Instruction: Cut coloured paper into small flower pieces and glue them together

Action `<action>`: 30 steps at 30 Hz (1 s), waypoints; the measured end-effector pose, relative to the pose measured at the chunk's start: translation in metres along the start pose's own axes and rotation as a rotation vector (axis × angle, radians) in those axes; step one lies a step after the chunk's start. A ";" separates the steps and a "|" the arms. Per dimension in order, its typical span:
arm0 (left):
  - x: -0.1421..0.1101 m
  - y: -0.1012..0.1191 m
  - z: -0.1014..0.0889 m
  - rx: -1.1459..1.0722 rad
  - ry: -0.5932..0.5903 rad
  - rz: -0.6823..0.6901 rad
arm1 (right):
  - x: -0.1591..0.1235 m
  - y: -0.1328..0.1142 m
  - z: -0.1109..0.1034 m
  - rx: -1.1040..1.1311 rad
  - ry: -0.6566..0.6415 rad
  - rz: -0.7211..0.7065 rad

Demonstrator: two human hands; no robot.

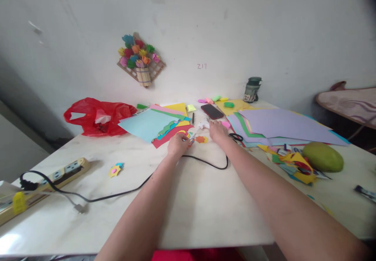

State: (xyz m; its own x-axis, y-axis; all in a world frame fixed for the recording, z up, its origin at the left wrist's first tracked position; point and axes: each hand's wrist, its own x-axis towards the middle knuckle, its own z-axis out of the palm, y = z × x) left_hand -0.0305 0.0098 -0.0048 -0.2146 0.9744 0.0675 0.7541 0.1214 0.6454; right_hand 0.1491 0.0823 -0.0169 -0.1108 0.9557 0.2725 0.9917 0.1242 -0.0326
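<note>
My left hand (178,145) is closed in a pinch at the middle of the table, beside small colourful paper scraps. What lies between its fingertips is too small to make out. An orange paper cutout (201,139) rests just to its right. My right hand (217,132) is closed on a white glue gun (203,124), partly covered by the fingers. A black cord (205,162) loops under the right wrist. Black-handled scissors (235,137) lie right of that wrist, and a phone (212,111) lies behind the hand.
Coloured paper sheets (147,124) and purple sheets (282,122) flank the hands. A power strip (70,169) and a yellow paper cutout (114,171) are at left. Paper scraps (296,163) and a green mango (323,157) sit right. A red bag (88,110) and a bottle (252,90) stand behind.
</note>
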 end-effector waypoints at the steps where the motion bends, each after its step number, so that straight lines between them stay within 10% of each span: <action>1: 0.001 -0.001 -0.002 -0.002 0.065 -0.019 | -0.001 0.000 0.000 -0.004 0.001 -0.003; 15: 0.011 -0.023 -0.005 0.296 0.321 0.057 | -0.021 -0.004 -0.022 -0.018 0.176 -0.134; 23: 0.003 -0.010 0.013 0.265 0.371 0.362 | -0.021 -0.016 -0.029 0.111 -0.125 -0.256; 30: 0.004 -0.011 0.017 0.230 0.335 0.364 | -0.020 -0.022 -0.039 0.315 -0.400 -0.114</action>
State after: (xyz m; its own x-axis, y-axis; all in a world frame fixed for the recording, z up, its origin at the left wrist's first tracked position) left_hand -0.0294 0.0154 -0.0245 -0.0716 0.8522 0.5184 0.9247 -0.1381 0.3547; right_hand 0.1323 0.0505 0.0161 -0.2939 0.9510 -0.0959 0.9112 0.2485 -0.3285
